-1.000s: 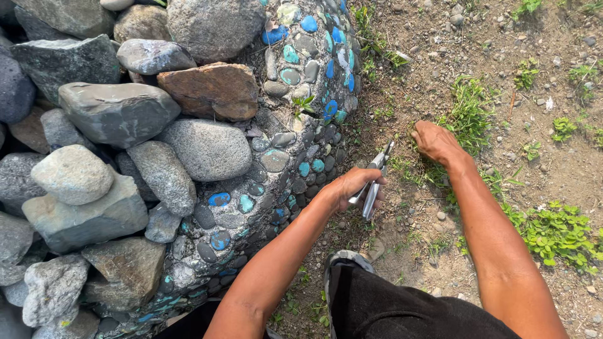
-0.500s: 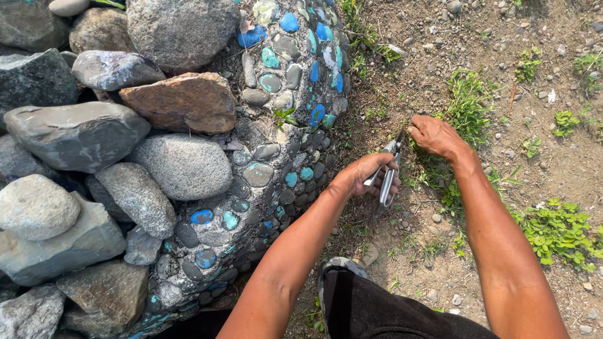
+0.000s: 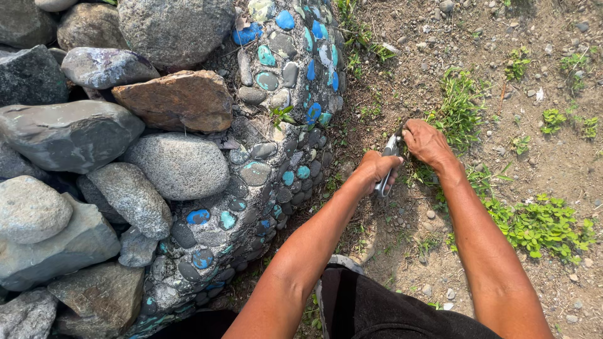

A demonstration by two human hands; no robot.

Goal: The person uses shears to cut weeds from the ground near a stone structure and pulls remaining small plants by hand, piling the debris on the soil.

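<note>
My left hand is closed around the handles of grey metal shears, whose blades point up toward my right hand. My right hand presses down on the dirt among low green weeds, fingers curled at the weed stems right beside the blade tips. Whether it grips any stems is hidden under the fingers. Both hands work on bare gravelly ground just right of a stone wall.
A low curved wall of large grey and brown rocks with blue and teal painted pebbles set in mortar fills the left half. More weed patches grow to the right. My dark shorts show at the bottom.
The view has shifted, so wall and hands sit further right. My two hands have drawn closer together, with the shears now up against my right hand at the weeds.
</note>
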